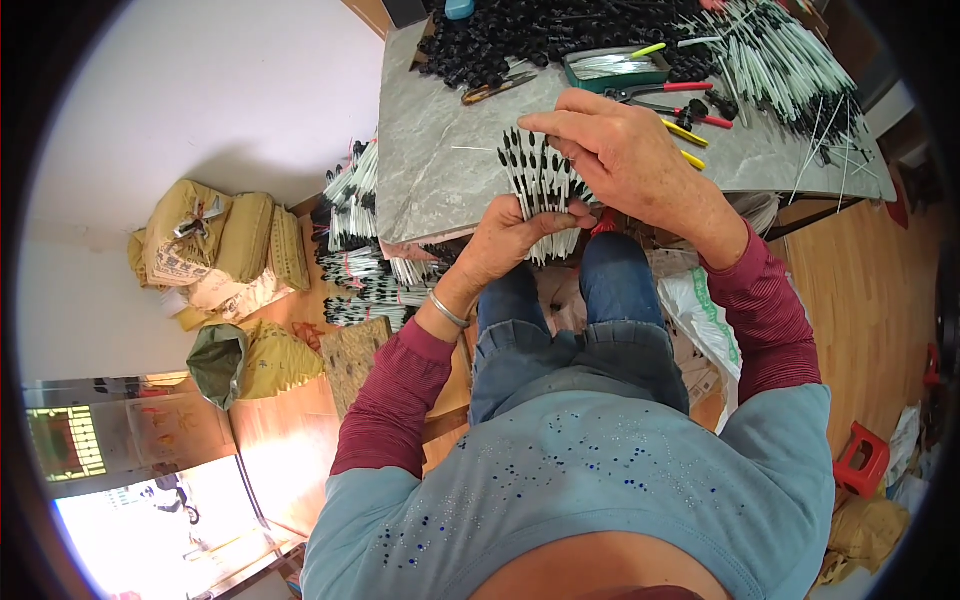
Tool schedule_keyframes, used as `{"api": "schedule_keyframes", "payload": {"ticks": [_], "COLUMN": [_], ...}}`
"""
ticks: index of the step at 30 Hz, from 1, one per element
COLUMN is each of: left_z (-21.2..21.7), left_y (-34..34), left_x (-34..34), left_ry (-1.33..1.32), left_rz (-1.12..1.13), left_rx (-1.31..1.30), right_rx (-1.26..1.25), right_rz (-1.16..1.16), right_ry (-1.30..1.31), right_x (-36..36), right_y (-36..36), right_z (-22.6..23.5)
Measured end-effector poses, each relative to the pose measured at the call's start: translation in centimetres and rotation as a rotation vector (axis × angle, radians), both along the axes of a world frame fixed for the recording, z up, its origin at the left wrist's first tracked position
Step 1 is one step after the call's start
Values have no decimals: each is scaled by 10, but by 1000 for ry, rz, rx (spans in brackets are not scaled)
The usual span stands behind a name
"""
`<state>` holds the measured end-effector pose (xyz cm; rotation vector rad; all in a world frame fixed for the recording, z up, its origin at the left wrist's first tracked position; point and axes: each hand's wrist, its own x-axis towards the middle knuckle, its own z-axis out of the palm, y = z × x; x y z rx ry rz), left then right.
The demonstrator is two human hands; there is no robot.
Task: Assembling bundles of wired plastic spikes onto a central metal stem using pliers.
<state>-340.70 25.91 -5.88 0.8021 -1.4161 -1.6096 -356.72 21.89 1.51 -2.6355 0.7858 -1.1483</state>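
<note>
My left hand [507, 236] is closed round the lower part of a bundle of thin white sticks with black tips [541, 180], at the near edge of the grey table. The black tips point up and fan apart a little, and the white ends show below my hand. My right hand [637, 158] is over the bundle's right side, close to the black tips. Its index finger reaches out to the left above them, and its other fingers are partly hidden. A single thin white stick or wire [472, 149] lies on the table left of the bundle.
On the grey marble-patterned table [415, 175] lie a heap of black parts [510, 35], a green tray of thin wires [615, 68], red-handled pliers [680, 88], yellow-handled tools [684, 132] and loose white sticks [775, 65]. Bundled sticks [350, 265] and sacks [235, 245] are at left; a red stool [862, 460] is at right.
</note>
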Motion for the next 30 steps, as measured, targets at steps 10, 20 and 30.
{"api": "schedule_keyframes", "payload": {"ticks": [10, 20, 30], "left_z": [5, 7, 13], "left_y": [-1, 1, -4], "left_x": [0, 1, 2], "left_ry": [-147, -73, -151], "left_rz": [-25, -49, -86], "left_rx": [-68, -40, -8], "right_rx": [-2, 33, 14], "right_rz": [-12, -15, -3], "right_ry": [7, -80, -93], "right_x": [1, 3, 6], "right_y": [-2, -1, -6], "right_z": [-1, -5, -6]}}
